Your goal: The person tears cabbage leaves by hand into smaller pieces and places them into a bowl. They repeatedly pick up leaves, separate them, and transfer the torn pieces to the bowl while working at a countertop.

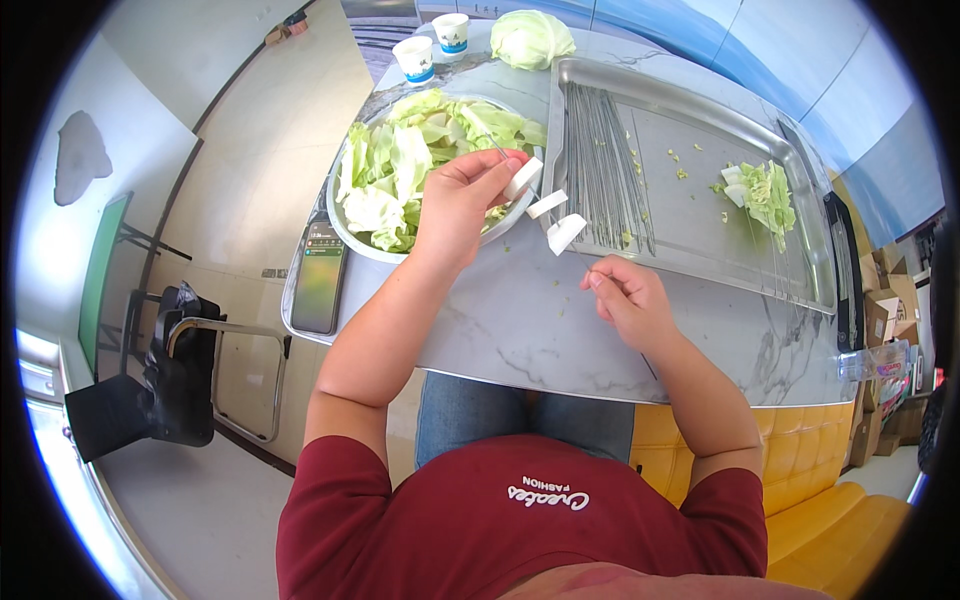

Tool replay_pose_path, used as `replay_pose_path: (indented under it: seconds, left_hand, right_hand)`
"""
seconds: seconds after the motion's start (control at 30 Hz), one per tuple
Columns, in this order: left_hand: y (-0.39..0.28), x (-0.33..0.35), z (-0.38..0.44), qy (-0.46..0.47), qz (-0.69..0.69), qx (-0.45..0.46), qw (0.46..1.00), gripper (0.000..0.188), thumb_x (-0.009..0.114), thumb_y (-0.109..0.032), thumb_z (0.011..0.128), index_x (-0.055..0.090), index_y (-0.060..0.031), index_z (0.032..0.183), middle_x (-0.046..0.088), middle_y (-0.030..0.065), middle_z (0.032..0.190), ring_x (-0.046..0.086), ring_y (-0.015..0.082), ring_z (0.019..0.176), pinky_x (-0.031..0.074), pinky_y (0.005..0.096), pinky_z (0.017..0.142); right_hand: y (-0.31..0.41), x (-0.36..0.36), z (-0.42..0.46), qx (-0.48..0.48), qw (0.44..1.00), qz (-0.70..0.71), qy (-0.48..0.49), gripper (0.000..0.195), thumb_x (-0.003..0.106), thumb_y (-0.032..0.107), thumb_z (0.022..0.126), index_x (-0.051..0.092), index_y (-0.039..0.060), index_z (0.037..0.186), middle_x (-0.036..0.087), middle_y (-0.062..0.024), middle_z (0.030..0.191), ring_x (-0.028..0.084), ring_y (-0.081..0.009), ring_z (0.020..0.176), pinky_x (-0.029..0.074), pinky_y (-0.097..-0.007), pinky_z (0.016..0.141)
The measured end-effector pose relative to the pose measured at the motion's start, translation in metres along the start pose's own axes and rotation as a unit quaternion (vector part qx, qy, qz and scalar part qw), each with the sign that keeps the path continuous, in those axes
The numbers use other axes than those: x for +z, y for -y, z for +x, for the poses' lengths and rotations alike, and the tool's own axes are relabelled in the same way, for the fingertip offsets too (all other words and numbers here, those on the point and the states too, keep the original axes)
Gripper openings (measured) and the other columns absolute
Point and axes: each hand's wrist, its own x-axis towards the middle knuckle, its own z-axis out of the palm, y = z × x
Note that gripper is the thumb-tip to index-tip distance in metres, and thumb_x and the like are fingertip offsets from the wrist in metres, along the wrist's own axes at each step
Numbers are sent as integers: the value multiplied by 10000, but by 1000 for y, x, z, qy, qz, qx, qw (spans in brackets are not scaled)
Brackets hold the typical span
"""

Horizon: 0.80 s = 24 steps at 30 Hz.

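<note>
A thin metal skewer (582, 257) runs slantwise between my hands, with several pale cabbage pieces (566, 233) threaded on it. My left hand (465, 199) pinches the uppermost white piece (523, 178) near the skewer's upper end, above the edge of a metal bowl (365, 253). That bowl holds many torn cabbage leaves (411, 161). Lower on the skewer, the fingertips of my right hand (626, 300) are closed around its shaft, over the marbled table. A bundle of metal skewers (604, 165) lies in the left part of a steel tray (679, 274); skewered cabbage leaves (765, 199) rest at the tray's right.
Behind the bowl stand two paper cups (414, 60) (451, 34) and a whole cabbage (531, 39). A phone (318, 277) lies at the left edge of the marbled table (495, 330). A clear plastic container (874, 362) is at the right edge.
</note>
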Motion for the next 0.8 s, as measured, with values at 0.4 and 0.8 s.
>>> replay_pose_path:
  seconds: [0.4, 0.8]
  left_hand:
    - [4, -5, 6, -40, 9, 17, 999, 120, 556, -69, 904, 629, 25, 913, 655, 98, 991, 628, 146, 838, 532, 282, 757]
    - [-6, -6, 3, 0, 188, 33, 982, 253, 498, -180, 955, 620, -57, 1139, 634, 30, 780, 466, 46, 571, 380, 185, 512]
  right_hand:
    - [12, -2, -1, 33, 999, -6, 31, 144, 520, 144, 928, 596, 22, 920, 470, 27, 588, 428, -46, 520, 332, -213, 480]
    - [29, -85, -42, 42, 959, -113, -256, 138, 541, 100, 888, 656, 36, 930, 502, 32, 617, 444, -37, 565, 355, -210, 506]
